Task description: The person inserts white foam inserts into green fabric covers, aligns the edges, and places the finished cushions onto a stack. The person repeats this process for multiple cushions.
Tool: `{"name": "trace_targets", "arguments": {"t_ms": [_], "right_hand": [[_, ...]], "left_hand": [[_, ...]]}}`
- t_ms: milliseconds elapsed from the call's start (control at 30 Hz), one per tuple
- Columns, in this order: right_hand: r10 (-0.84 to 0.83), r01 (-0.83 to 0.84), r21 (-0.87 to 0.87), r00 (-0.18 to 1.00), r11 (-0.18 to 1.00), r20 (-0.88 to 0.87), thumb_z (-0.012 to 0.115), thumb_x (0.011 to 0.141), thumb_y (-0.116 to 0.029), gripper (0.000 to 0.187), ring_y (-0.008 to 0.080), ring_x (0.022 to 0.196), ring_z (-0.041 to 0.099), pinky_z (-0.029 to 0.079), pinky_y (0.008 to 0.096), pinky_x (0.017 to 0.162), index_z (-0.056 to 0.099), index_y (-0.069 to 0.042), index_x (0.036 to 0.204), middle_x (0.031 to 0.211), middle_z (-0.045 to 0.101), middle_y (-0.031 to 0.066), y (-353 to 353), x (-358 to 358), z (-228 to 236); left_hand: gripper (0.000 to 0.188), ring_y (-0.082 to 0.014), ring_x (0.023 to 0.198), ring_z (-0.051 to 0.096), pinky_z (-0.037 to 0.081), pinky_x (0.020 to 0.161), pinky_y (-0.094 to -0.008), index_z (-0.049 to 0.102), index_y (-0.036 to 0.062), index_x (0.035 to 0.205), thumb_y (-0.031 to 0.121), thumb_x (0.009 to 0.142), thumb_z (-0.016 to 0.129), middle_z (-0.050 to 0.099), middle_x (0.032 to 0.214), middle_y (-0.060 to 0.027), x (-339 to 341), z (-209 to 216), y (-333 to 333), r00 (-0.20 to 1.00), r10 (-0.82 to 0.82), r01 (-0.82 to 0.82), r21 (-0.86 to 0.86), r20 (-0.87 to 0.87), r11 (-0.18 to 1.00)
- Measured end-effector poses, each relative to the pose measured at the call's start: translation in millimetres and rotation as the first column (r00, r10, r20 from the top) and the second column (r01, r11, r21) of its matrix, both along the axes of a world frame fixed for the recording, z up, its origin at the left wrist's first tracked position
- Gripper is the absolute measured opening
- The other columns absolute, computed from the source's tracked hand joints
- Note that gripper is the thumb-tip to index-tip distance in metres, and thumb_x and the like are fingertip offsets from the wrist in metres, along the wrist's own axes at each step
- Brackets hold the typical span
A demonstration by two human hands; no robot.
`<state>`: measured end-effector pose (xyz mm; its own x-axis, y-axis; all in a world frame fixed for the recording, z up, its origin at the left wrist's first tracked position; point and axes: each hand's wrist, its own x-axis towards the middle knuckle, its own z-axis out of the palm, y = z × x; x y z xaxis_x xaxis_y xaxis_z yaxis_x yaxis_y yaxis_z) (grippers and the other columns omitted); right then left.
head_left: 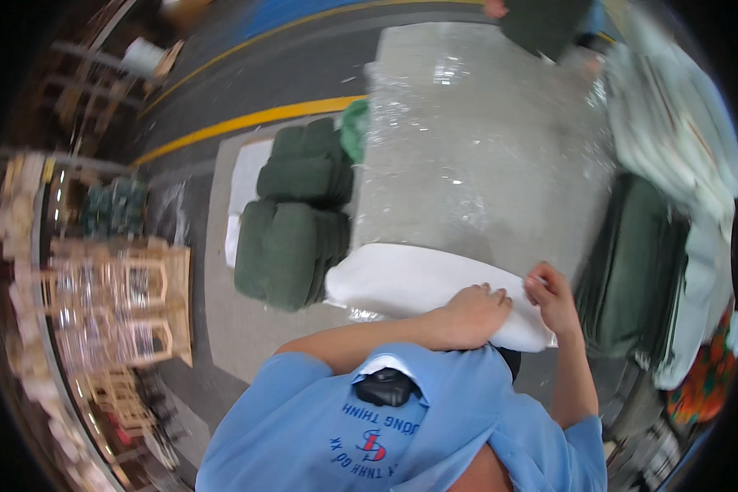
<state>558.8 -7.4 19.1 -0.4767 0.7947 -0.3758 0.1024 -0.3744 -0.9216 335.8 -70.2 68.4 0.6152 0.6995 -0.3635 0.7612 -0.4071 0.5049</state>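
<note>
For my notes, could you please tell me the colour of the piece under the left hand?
The piece is white; the head view shows it best.

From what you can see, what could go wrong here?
The white pad lies along the table's near edge, so it might slide off if the left hand resting on it and the right hand at its right end both lift away.

The clear plastic film on the tabletop looks wrinkled and could bunch up or catch.

The dark green cushions are stacked near the pad's left end; a wide sweep leftward might knock them.
</note>
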Motion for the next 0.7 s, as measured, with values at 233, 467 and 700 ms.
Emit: {"name": "trace_targets", "arguments": {"t_ms": [233,467,700], "right_hand": [[-0.269,0.074,0.513,0.909,0.855,0.317,0.068,0.104,-0.016,0.018,0.0097,0.068,0.05,0.042,0.0256,0.063,0.06,-0.003,0.095,0.075,0.058,0.0007,-33,-40,58],[-0.378,-0.081,0.715,0.804,0.695,0.459,0.069,0.101,-0.013,0.015,0.0193,0.063,0.054,0.046,0.035,0.062,0.061,-0.001,0.095,0.071,0.058,0.0141,-7,-68,53],[-0.267,-0.145,0.657,0.833,0.74,0.484,0.067,0.103,-0.013,0.014,0.0151,0.065,0.054,0.044,0.0303,0.064,0.062,-0.002,0.096,0.072,0.059,0.005,41,-65,40]], "left_hand": [[0.058,-0.0442,0.133,0.059,0.04,0.117,-0.0597,0.06,-0.0027,0.139,0.022,0.089,0.075,0.062,0.14,-0.0235,-30,44,3,0.963,0.23,-0.265,0.348,0.141,0.899],[0.029,-0.0283,0.117,0.068,0.052,0.102,-0.0383,0.069,0.0037,0.129,0.018,0.104,0.065,0.072,0.124,-0.0141,-170,14,-59,0.167,0.605,-0.986,0.134,0.779,0.1],[0.062,-0.0245,0.112,0.066,0.048,0.101,-0.0363,0.071,-0.0031,0.122,0.054,0.111,0.048,0.074,0.118,-0.0159,-238,-65,-38,-0.234,0.705,-0.899,-0.426,0.67,0.106]]}}
